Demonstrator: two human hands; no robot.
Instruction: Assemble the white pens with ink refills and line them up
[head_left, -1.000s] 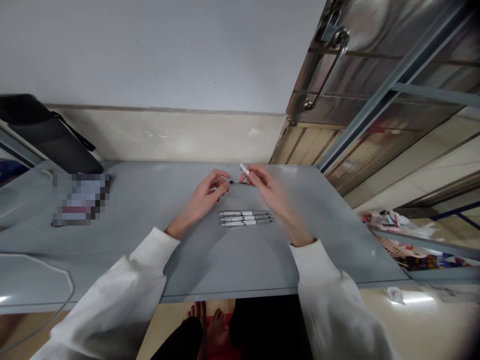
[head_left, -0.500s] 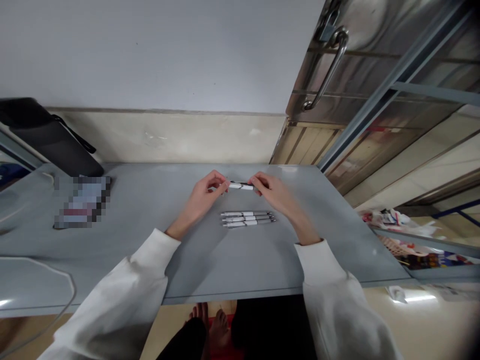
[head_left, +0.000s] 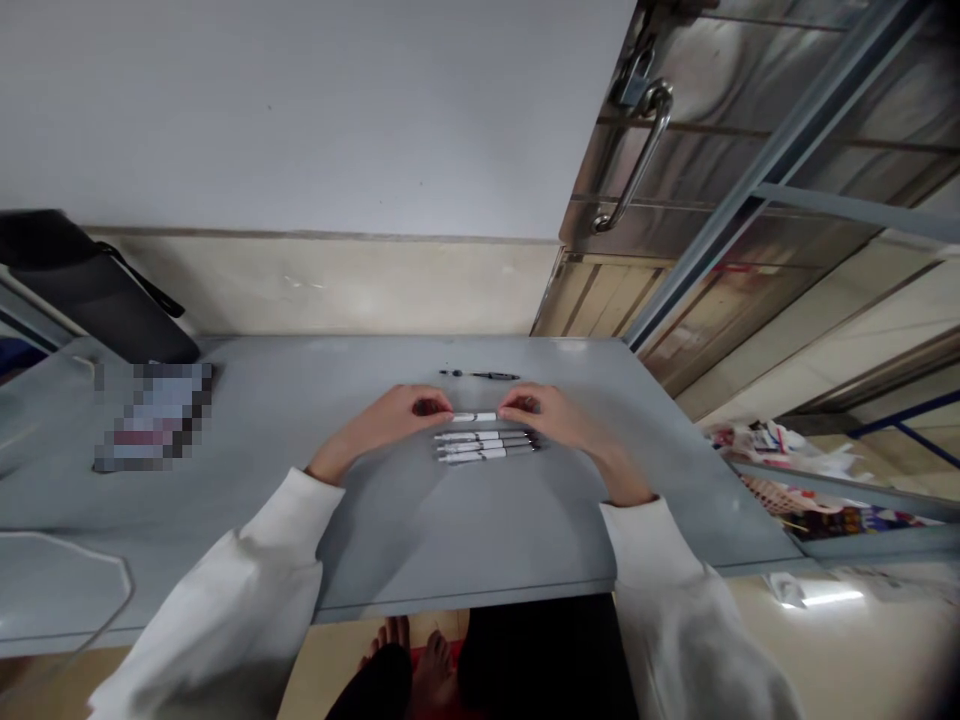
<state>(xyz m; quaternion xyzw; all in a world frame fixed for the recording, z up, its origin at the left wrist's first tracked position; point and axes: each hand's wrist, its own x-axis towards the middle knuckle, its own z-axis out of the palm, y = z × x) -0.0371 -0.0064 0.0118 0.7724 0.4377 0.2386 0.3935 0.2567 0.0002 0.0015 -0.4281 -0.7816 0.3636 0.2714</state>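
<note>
From far off, I pinch a thin white pen with a dark mark, my left hand at its left end and my right hand at its right. It is nearer the back edge of the smooth grey counter than the front. A row of white and grey pens lies just frontward; a thin dark stick lies backward. My pen looks light, stiff, maybe slippery, so gently holding both ends seems good.

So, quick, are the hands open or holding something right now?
Left hand: closed, pinching the left end of a white pen.
Right hand: closed, pinching that white pen's right end.
</note>
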